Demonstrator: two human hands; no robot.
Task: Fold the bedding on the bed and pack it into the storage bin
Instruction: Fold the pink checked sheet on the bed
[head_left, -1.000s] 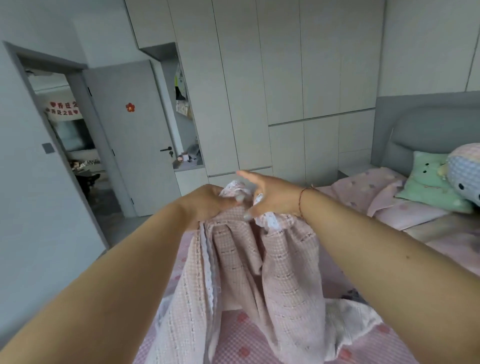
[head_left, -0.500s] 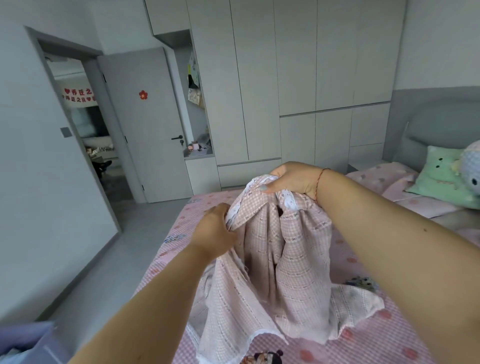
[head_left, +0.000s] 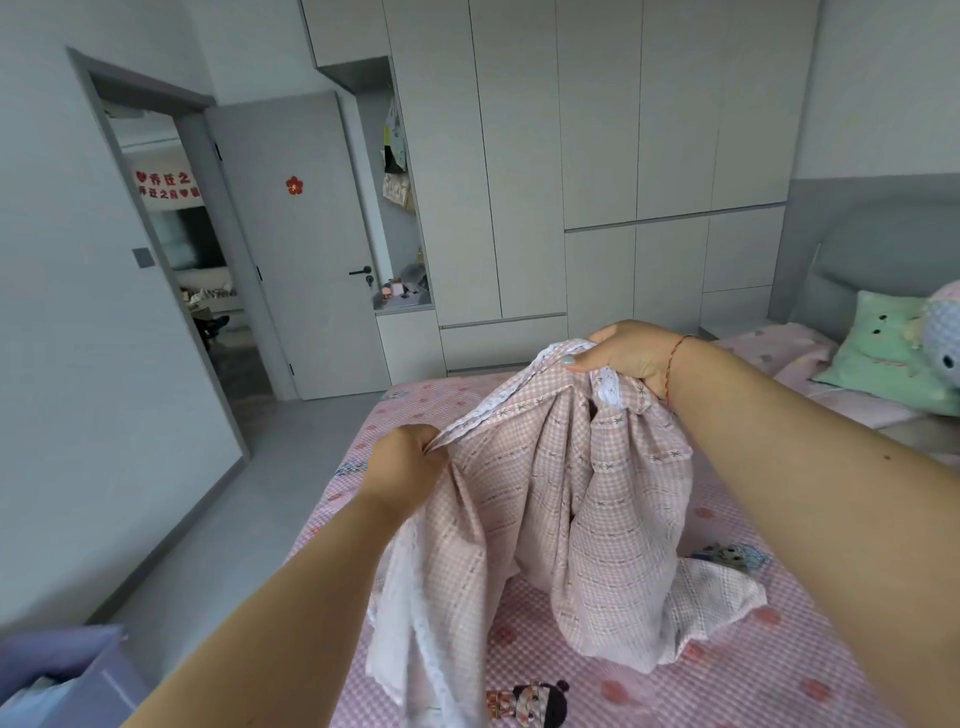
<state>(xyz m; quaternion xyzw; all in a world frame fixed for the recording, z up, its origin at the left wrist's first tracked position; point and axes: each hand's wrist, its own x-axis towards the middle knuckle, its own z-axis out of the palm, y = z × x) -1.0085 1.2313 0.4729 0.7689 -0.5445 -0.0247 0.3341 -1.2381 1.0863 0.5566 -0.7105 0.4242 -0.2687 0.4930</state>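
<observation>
I was looking at a home bedroom. It held a bed (head_left: 727, 670) with a grey headboard (head_left: 872, 249), full-height wardrobes (head_left: 597, 156) and a door (head_left: 301, 249).

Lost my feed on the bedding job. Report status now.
Left hand and right hand both grip the pink checked sheet along its top edge. Sheet lifted, unfolded, tail on the bed. Nothing in the way.

Bare forearms; red string bracelet (head_left: 674, 364); pale nail polish

A pink checked, lace-edged sheet (head_left: 582, 499) hangs bunched above the pink bed (head_left: 753, 670), its lower folds trailing on the bed.
</observation>
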